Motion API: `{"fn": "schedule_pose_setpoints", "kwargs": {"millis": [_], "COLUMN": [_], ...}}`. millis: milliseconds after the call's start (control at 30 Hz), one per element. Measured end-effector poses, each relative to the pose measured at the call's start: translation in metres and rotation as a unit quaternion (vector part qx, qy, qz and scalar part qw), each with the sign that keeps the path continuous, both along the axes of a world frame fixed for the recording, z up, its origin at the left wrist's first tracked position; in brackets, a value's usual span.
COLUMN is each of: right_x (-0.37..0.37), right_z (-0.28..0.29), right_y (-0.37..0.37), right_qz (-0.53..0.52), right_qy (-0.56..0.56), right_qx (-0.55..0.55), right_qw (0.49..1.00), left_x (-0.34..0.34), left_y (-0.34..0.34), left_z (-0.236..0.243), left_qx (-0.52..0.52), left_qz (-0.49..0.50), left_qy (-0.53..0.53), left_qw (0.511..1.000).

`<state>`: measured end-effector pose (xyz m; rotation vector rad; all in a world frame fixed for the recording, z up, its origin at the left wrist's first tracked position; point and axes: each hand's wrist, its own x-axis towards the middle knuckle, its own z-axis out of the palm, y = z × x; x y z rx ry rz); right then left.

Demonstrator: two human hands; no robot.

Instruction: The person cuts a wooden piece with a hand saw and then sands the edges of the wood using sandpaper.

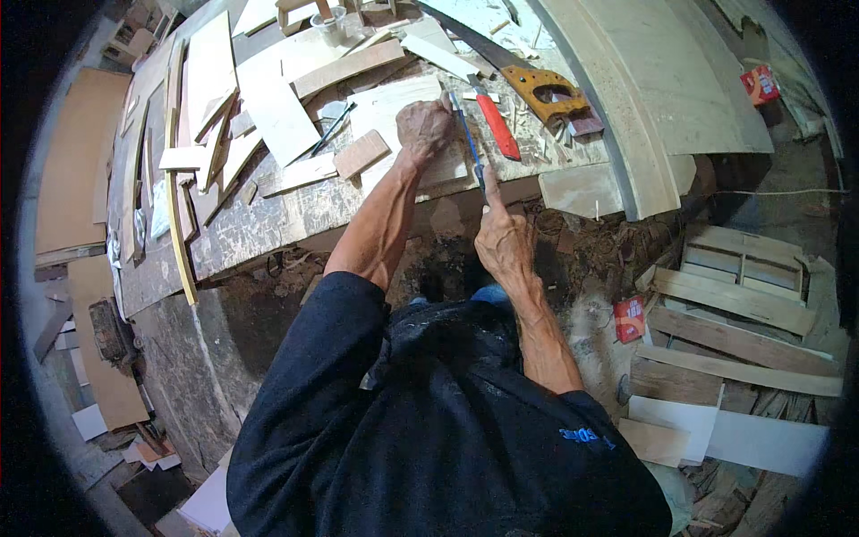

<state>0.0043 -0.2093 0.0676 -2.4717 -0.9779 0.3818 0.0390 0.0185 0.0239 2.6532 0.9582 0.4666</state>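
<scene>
My right hand (506, 243) is closed around the dark handle of a long, thin blue tool (467, 127), perhaps a narrow saw blade; its forefinger lies along it. The tool points away from me, its far end close to my left hand (426, 132). That hand is closed in a fist, resting on a thin pale board (385, 109) on the workbench (295, 208). Whether something small is inside the fist is hidden. Just right of the blue tool lies a red-handled cutter (497, 128). Beyond it rests a handsaw (548, 93) with a yellow-brown wooden handle.
Wood offcuts and strips, among them a small block (361, 154) and a longer plank (351, 69), crowd the bench's left side. A clear plastic cup (330, 29) stands at the back. A curved panel (640, 107) borders the right. Drawer-like frames (747, 268) and boards lie on the floor.
</scene>
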Motion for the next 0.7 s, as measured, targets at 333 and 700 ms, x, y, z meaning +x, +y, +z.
{"fn": "schedule_pose_setpoints", "kwargs": {"millis": [333, 700], "right_x": [-0.003, 0.003], "right_z": [0.031, 0.026], "right_y": [0.012, 0.019], "right_qz": [-0.012, 0.004], "right_qy": [0.039, 0.047], "right_qx": [-0.005, -0.002], "right_qw": [0.999, 0.999], "left_x": [0.000, -0.001], "left_y": [0.007, 0.010], "left_z": [-0.009, -0.004], "left_qx": [-0.025, -0.022], "left_qz": [0.011, -0.010], "left_qy": [0.027, 0.033], "left_qw": [0.999, 0.999]}}
